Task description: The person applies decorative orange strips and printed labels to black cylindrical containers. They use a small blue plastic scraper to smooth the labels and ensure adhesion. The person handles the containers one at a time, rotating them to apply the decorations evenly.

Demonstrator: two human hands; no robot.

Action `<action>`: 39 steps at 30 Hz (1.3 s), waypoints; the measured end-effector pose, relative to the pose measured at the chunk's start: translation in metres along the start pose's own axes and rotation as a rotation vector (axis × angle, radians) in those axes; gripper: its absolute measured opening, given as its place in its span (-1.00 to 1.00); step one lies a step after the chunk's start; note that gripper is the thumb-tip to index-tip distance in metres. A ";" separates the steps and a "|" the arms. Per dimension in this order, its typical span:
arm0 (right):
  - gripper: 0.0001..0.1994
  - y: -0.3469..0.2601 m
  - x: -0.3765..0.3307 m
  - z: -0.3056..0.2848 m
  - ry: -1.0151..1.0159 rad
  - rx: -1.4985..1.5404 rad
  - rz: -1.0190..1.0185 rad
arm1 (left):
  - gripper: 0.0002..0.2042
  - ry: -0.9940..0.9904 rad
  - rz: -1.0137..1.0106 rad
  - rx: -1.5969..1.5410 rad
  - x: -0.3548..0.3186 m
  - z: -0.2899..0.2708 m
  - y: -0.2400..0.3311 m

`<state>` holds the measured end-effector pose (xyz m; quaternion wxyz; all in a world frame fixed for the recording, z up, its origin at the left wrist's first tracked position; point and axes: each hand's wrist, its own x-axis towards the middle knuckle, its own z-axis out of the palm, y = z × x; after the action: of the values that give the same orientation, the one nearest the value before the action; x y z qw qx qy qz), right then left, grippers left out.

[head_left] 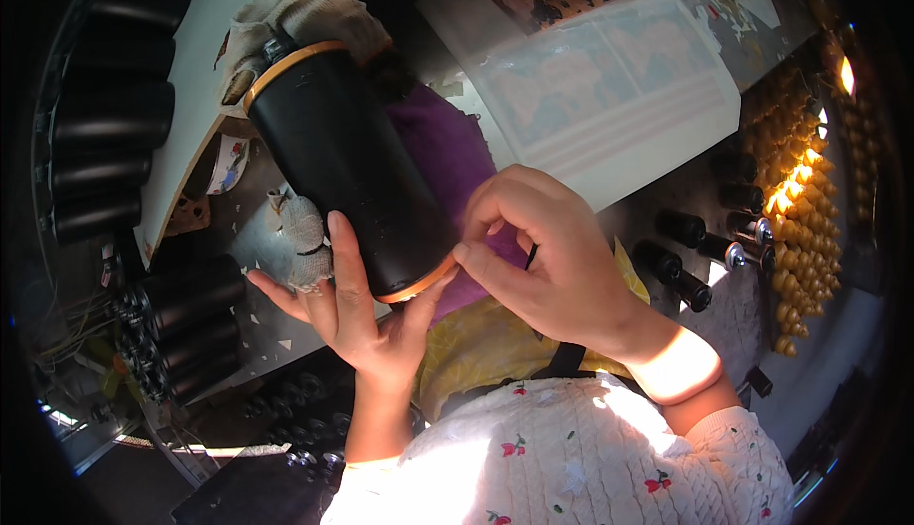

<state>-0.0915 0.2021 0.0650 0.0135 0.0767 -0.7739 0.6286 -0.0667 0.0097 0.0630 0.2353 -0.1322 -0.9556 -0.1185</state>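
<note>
A large black cylinder (pixel 347 168) with orange bands at both ends lies tilted in front of me, its far end on a crumpled beige cloth (pixel 324 11). A small metal fitting (pixel 276 49) sticks out at that far end. My left hand (pixel 367 311) cups the near end, fingers along the side and thumb at the orange band (pixel 419 282). My right hand (pixel 543 249) is pinched, thumb and forefinger at the right side of that band. What they pinch is too small to tell. A thin dark piece (pixel 530 257) shows below its fingers.
A tied grey cloth pad (pixel 303 228) lies beside my left fingers. Purple cloth (pixel 443 149) lies under the cylinder. Printed film sheets (pixel 581 78) cover the table beyond. More black cylinders (pixel 114 116) stand at left; smaller ones (pixel 681 227) and golden stacks (pixel 800 230) are right.
</note>
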 end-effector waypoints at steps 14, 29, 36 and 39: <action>-0.53 0.015 -0.032 0.017 0.118 -0.187 -0.432 | -0.08 0.096 -0.084 -0.483 -0.019 0.028 -0.027; -0.58 -0.003 -0.015 0.017 0.058 0.052 -0.094 | -0.16 -0.034 -0.086 -0.495 -0.021 0.025 -0.027; -0.57 -0.005 -0.015 0.020 0.062 0.076 -0.037 | -0.16 -0.027 -0.099 -0.517 -0.021 0.024 -0.025; -0.57 -0.005 -0.015 0.021 0.068 0.070 -0.039 | -0.16 -0.024 -0.127 -0.562 -0.021 0.023 -0.022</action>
<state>-0.0748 0.1822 0.0637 0.0495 0.0706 -0.7487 0.6573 -0.0657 -0.0086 0.0294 0.1701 -0.1336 -0.8943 -0.3917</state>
